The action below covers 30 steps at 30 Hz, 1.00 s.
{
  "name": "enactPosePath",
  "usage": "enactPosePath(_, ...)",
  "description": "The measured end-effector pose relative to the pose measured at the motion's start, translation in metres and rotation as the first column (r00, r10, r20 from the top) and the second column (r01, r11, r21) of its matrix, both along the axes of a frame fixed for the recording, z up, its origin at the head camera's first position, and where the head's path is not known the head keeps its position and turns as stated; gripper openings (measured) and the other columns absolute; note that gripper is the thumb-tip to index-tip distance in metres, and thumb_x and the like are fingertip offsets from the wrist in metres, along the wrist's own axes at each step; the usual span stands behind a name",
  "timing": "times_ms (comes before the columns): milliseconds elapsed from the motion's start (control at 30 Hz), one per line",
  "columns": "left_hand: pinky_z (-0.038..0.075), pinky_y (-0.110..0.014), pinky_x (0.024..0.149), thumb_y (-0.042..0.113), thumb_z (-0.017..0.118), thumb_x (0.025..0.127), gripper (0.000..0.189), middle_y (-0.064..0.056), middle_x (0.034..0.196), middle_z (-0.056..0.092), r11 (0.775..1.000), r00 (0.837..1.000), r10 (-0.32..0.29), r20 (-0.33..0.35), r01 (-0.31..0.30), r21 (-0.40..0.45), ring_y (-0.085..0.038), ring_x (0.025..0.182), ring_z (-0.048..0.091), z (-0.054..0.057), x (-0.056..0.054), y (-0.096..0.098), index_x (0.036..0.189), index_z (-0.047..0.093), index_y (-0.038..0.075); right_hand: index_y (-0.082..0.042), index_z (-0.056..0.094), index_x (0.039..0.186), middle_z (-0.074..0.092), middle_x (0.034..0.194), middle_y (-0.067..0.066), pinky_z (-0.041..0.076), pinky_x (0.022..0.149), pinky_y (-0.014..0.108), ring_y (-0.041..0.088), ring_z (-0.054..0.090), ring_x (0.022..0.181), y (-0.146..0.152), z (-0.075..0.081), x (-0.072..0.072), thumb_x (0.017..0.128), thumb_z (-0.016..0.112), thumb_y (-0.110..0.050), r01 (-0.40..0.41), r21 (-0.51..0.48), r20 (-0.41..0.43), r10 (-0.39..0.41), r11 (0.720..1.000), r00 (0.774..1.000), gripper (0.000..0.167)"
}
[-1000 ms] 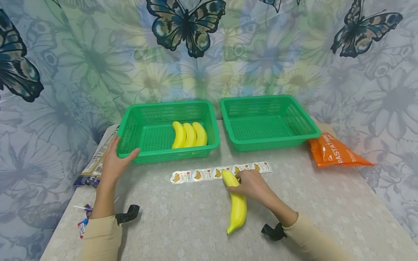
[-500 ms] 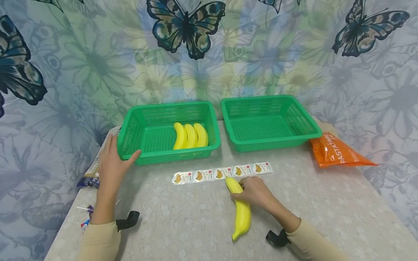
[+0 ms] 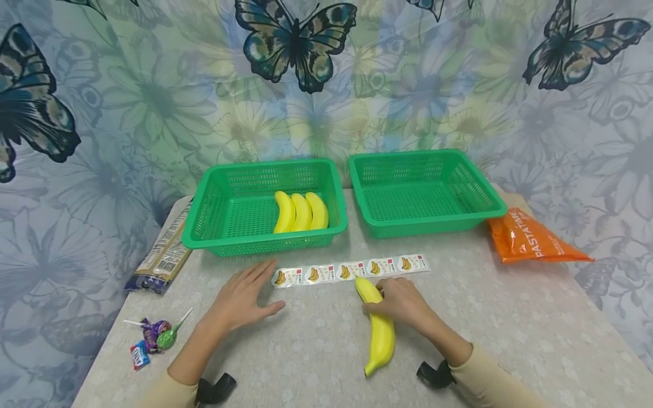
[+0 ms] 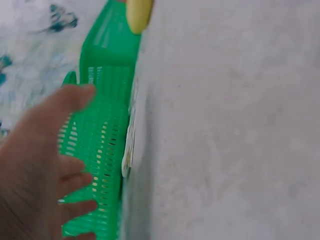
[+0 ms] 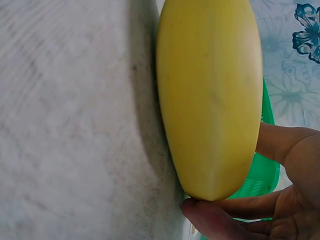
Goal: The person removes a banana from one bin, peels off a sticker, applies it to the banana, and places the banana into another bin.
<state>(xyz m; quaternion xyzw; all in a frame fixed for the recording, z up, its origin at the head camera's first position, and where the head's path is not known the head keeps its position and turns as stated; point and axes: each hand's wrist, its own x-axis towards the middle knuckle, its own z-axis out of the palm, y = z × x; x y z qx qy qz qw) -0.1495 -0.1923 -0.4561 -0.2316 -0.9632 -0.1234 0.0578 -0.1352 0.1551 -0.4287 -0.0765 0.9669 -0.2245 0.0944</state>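
My right hand (image 3: pixel 403 301) grips a yellow banana (image 3: pixel 381 334) near its upper end; in the right wrist view the banana (image 5: pixel 210 100) fills the middle, thumb and fingers around its far end. A strip of white banana stickers (image 3: pixel 352 270) lies on the table just beyond that end. My left hand (image 3: pixel 242 297) is over the table by the strip's left end, fingers spread and holding nothing. In the left wrist view the left hand (image 4: pixel 45 160) has its thumb and fingers apart, overlapping the green baskets.
The left green basket (image 3: pixel 270 245) holds three bananas (image 3: pixel 302 212). Beside it stands a second green basket (image 3: pixel 433 228). An orange pasta bag (image 3: pixel 533 238) lies at right. At left are a gold-and-blue packet (image 3: pixel 163 255), lollipops (image 3: pixel 160 334) and a small wrapped candy (image 3: pixel 139 355).
My left hand has left the left basket's corner and moved right and nearer, toward the sticker strip. The right hand has drawn the banana slightly nearer and to the right.
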Motion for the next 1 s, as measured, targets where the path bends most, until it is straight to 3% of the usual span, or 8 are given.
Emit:
enactPosePath(267, 0.037, -0.058, 0.111, 0.066, 0.061, 0.081, 0.088, -0.011, 0.15, 0.046, 0.998, 1.0, 0.005, 0.026, -0.003, -0.061, -0.036, 0.138, 0.044, -0.024, -0.007, -0.01, 0.146, 0.045, 0.01, -0.008, 0.074, 0.096, 0.057, 0.069, -0.005, 0.036, 0.054, 0.025, 0.013, 0.048, 0.061, 0.001, -0.004, 0.001, 0.07, 0.083, -0.044, 0.016, 0.0, 0.016, -0.016, 1.0, 1.0, 0.046)
enactPosePath(500, 0.035, -0.054, 0.114, 0.065, 0.061, 0.082, 0.087, -0.012, 0.151, 0.045, 0.996, 1.0, -0.014, 0.02, 0.016, -0.087, -0.034, 0.14, 0.042, -0.029, -0.01, -0.012, 0.146, 0.045, 0.008, -0.008, 0.066, 0.079, 0.046, 0.061, -0.003, 0.03, 0.05, 0.025, 0.011, 0.038, 0.056, -0.003, 0.004, -0.003, 0.072, 0.08, -0.048, -0.024, 0.042, -0.013, 0.025, 0.999, 1.0, 0.043)
enactPosePath(633, 0.035, -0.053, 0.114, 0.065, 0.06, 0.083, 0.088, -0.012, 0.153, 0.043, 0.996, 0.999, -0.023, 0.027, 0.025, -0.087, -0.034, 0.141, 0.04, -0.029, -0.009, -0.014, 0.147, 0.044, 0.008, 0.0, 0.07, 0.104, 0.052, 0.066, -0.001, 0.032, 0.052, 0.026, 0.012, 0.037, 0.059, -0.014, 0.019, -0.01, 0.073, 0.08, -0.048, -0.075, 0.07, -0.054, 0.079, 0.995, 0.995, 0.058)
enactPosePath(700, 0.034, -0.054, 0.114, 0.064, 0.06, 0.083, 0.087, -0.012, 0.153, 0.042, 0.996, 0.999, -0.027, 0.03, 0.029, -0.081, -0.034, 0.141, 0.04, -0.029, -0.009, -0.015, 0.147, 0.044, 0.007, 0.001, 0.067, 0.119, 0.064, 0.078, 0.001, 0.043, 0.059, 0.029, 0.013, 0.05, 0.066, -0.025, 0.029, -0.015, 0.074, 0.081, -0.044, -0.119, 0.048, -0.074, 0.122, 0.992, 0.99, 0.065)
enactPosePath(767, 0.034, -0.054, 0.115, 0.064, 0.061, 0.083, 0.088, -0.013, 0.153, 0.042, 0.997, 0.999, -0.029, 0.033, 0.032, -0.074, -0.035, 0.141, 0.039, -0.029, -0.008, -0.016, 0.147, 0.044, 0.007, -0.001, 0.065, 0.122, 0.067, 0.081, 0.003, 0.048, 0.066, 0.033, 0.017, 0.059, 0.074, -0.038, 0.038, -0.021, 0.076, 0.081, -0.039, -0.195, -0.002, -0.078, 0.195, 0.981, 0.978, 0.062)
enactPosePath(867, 0.035, -0.054, 0.114, 0.062, 0.063, 0.082, 0.087, -0.013, 0.152, 0.043, 0.997, 0.999, -0.032, 0.026, 0.034, -0.066, -0.035, 0.141, 0.04, -0.029, -0.009, -0.017, 0.146, 0.044, 0.006, -0.005, 0.065, 0.123, 0.073, 0.104, 0.009, 0.052, 0.084, 0.039, 0.023, 0.067, 0.096, -0.062, 0.049, -0.034, 0.078, 0.081, -0.035, -0.331, -0.038, -0.103, 0.326, 0.943, 0.94, 0.057)
enactPosePath(1000, 0.037, -0.053, 0.112, 0.062, 0.064, 0.082, 0.088, -0.015, 0.151, 0.044, 0.999, 0.999, -0.037, 0.037, 0.038, -0.034, -0.037, 0.14, 0.041, -0.03, -0.01, -0.015, 0.146, 0.044, 0.006, -0.007, 0.065, 0.125, 0.073, 0.105, 0.008, 0.054, 0.084, 0.033, 0.02, 0.067, 0.097, -0.094, 0.053, -0.055, 0.08, 0.08, -0.032, -0.494, -0.033, -0.087, 0.49, 0.869, 0.867, 0.054)
